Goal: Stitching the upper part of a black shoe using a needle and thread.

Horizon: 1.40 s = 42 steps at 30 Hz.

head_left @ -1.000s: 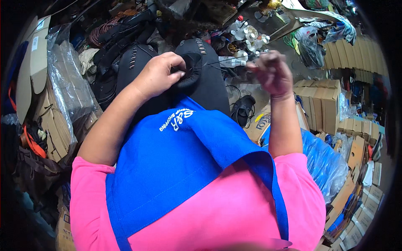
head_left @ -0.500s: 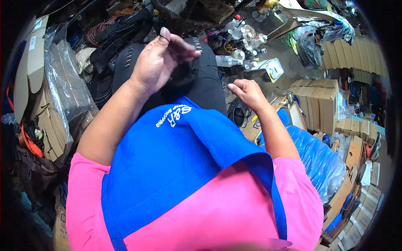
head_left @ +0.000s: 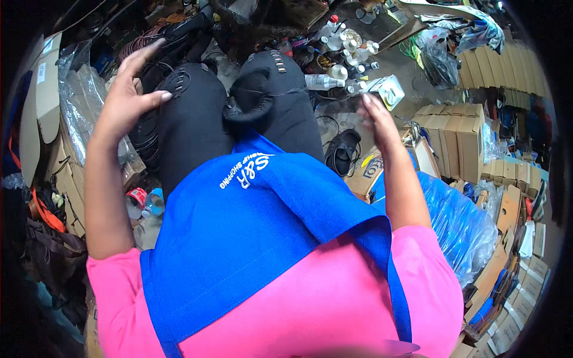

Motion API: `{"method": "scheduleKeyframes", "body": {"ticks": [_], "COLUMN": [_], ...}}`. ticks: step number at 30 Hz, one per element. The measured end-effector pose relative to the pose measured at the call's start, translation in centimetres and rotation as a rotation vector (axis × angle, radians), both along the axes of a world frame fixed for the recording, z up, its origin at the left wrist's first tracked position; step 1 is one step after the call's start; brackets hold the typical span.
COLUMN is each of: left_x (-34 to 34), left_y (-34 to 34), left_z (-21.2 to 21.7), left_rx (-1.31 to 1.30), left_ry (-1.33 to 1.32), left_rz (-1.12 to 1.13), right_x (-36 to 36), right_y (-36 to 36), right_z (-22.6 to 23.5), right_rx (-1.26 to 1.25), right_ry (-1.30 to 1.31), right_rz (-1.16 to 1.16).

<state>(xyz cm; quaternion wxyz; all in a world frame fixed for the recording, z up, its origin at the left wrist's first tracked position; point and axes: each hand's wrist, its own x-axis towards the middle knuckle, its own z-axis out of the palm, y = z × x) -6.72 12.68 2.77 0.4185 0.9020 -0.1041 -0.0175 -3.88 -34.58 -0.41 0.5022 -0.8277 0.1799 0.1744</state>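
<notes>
Between my dark-trousered knees rests a black shoe-like piece (head_left: 250, 95) with a rounded, padded opening. A thin dark strand runs from it toward the right across my thigh. My left hand (head_left: 128, 98) is raised beside my left knee, fingers spread and thumb out, with nothing in it. To the right, my right hand (head_left: 379, 122) hangs in the air, its fingers drawn together and slightly blurred; what they pinch, if anything, is too small to name. A blue apron (head_left: 239, 227) covers my lap's near side. Below the right hand lies a black shoe (head_left: 342, 152).
Ahead right stand several bottles (head_left: 337, 71) and a pale rectangular container (head_left: 385, 91). Stacked cardboard boxes (head_left: 456, 140) and blue plastic-wrapped material (head_left: 453, 221) lie at the right. Cardboard in clear plastic (head_left: 89, 107) leans at the left, near dark coiled cords (head_left: 143, 131).
My left hand has swung left, away from over the lap, and its fingers have spread. My right hand has moved up and slightly right. The black piece between the knees is now uncovered.
</notes>
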Motion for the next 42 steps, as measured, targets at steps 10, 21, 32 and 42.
{"method": "scheduleKeyframes", "body": {"ticks": [10,21,32,42], "left_x": [1.9,4.6,5.7,5.6], "left_y": [-12.3,-13.7,-11.5,-11.3], "left_z": [-2.7,-2.8,-2.4,-2.4], "left_rx": [-0.213,-0.416,-0.562,-0.537], "left_ry": [-0.06,0.309,0.613,0.644], "left_rz": [-0.13,-0.251,-0.395,-0.374], "right_x": [3.9,0.7,0.7,0.5], "right_y": [14.8,9.0,11.6,12.9], "right_z": [7.5,9.7,5.7,6.3], "right_rx": [-0.313,0.126,-0.184,-0.384], "right_ry": [-0.229,-0.344,-0.48,-0.533], "right_rz": [1.219,0.799,0.861,0.909]}}
